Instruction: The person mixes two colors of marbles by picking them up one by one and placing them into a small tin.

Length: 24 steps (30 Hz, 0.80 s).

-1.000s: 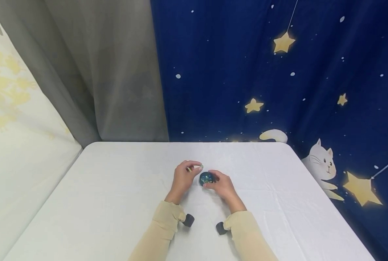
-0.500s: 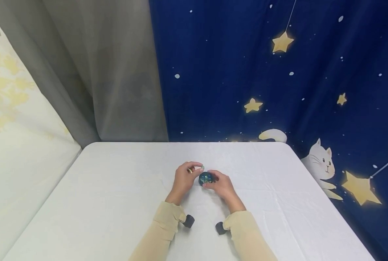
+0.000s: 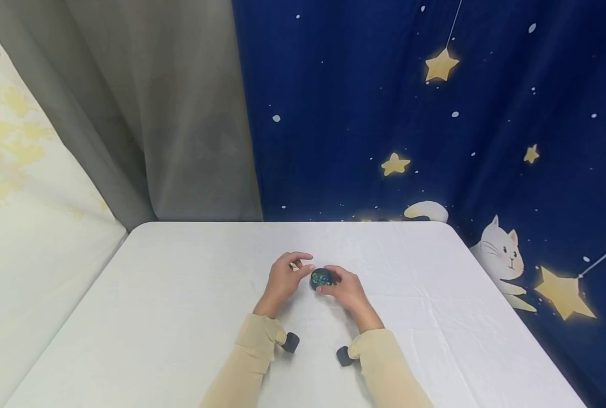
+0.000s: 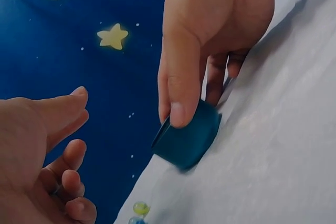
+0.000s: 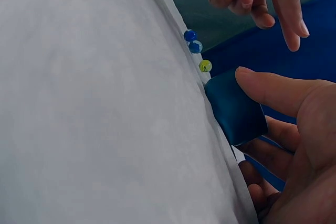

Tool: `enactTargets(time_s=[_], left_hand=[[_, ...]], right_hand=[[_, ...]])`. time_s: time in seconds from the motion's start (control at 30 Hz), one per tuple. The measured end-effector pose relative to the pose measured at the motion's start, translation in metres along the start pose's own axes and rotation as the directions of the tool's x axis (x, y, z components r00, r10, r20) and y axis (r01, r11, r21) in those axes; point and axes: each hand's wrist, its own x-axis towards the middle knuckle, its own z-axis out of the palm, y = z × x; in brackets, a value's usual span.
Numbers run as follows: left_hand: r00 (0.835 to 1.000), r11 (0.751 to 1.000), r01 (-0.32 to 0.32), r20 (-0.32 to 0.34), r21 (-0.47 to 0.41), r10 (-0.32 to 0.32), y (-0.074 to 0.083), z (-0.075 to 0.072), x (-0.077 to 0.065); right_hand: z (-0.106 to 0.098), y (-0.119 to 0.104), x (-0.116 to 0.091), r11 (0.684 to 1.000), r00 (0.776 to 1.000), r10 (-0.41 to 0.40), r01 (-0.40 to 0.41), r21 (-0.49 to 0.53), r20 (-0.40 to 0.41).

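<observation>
My right hand [image 3: 348, 290] grips a small dark teal cup [image 3: 321, 279] by its side, thumb on the near wall and fingers behind. Blue and green glints show inside its mouth in the head view. The cup's smooth outer wall fills the space under the thumb in the right wrist view. Just left of the cup is my left hand [image 3: 284, 277], thumb and forefinger apart with nothing between them. On the white cloth lie a yellow-green marble [image 5: 205, 66], a pale blue marble [image 5: 195, 46] and a dark blue marble [image 5: 190, 35]. My left hand hides them in the head view.
A white cloth covers the table [image 3: 180, 294]. Behind its far edge hang a grey curtain [image 3: 195, 113] and a dark blue curtain [image 3: 333, 113] with stars. A black wrist device [image 3: 291, 342] sits on the left cuff, and another black device [image 3: 344, 356] on the right.
My left hand has let go of the small pale marble it pinched over the cup and drawn slightly left. The glints inside the cup look different. My right hand stays in place on the cup.
</observation>
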Motion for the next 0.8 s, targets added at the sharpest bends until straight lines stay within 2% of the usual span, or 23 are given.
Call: enactTargets(time_s=[0.27,0.43,0.8], left_hand=[[0.999,0.998,-0.023,0.038,0.062,0.021,-0.011,-0.009,0.002],[0.997,0.993,0.03,0.07,0.113,-0.038,-0.015,-0.012,0.002],[0.994,0.97,0.08,0.056,0.23,-0.095,-0.028,-0.015,0.001]], right_hand=[[-0.001,0.0,0.0,1.0,1.0,0.001,-0.001,-0.005,0.007],[-0.002,-0.001,-0.002,1.0,1.0,0.008,-0.007,-0.005,0.014],[-0.002,-0.002,-0.002,1.0,1.0,0.016,-0.015,-0.002,0.02]])
